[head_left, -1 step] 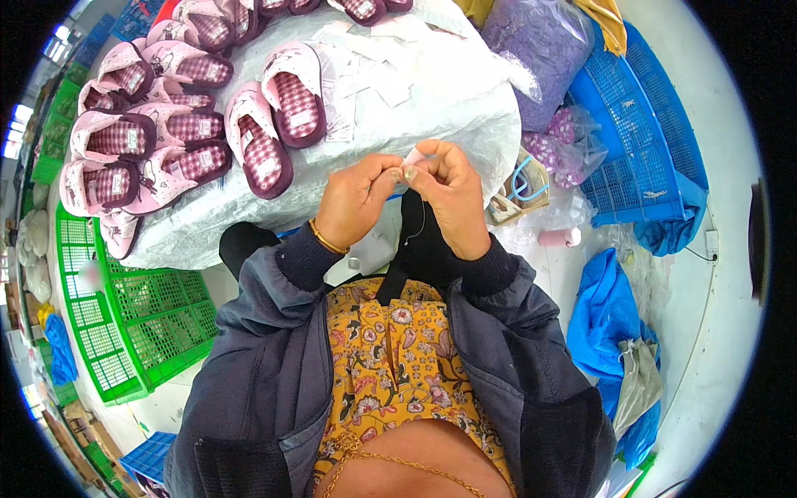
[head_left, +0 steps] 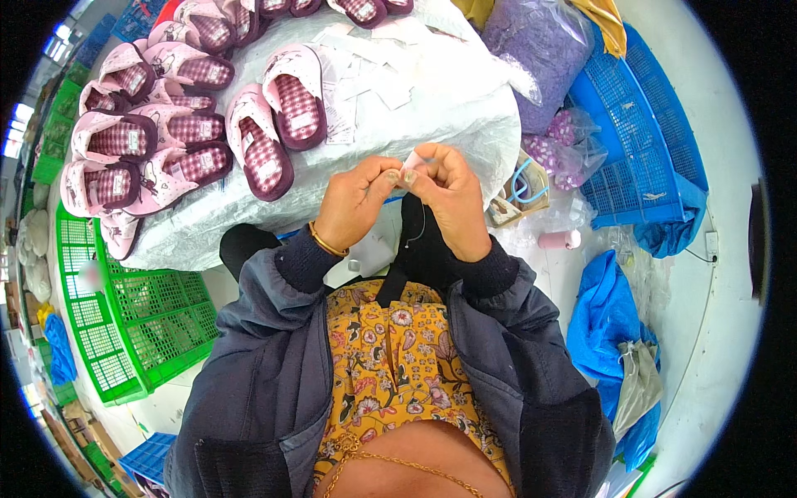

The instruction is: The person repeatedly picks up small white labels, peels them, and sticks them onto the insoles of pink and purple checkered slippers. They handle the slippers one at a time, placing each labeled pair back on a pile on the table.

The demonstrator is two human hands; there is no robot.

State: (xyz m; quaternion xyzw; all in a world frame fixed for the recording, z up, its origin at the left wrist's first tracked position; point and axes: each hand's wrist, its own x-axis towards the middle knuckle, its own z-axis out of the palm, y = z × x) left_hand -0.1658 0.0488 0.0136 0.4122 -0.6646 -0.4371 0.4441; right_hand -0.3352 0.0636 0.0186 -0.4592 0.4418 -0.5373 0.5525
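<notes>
Both my hands meet just past the near edge of the white-covered table. A small pale pink tag stands up between the fingertips. My right hand is closed, pinching it with thumb and forefinger. My left hand, with a bangle at the wrist, is closed too, its thumb and forefinger at the tag's lower left edge. A thin string dangles below the right fingers. Nearest on the table lies a pair of pink slippers with checked insoles, beyond my left hand. What the fingertips cover is hidden.
More pink slippers crowd the table's left side. Paper slips lie scattered behind my hands. Green crates stand at left. On the right are a bag of purple material, blue baskets and a small open box.
</notes>
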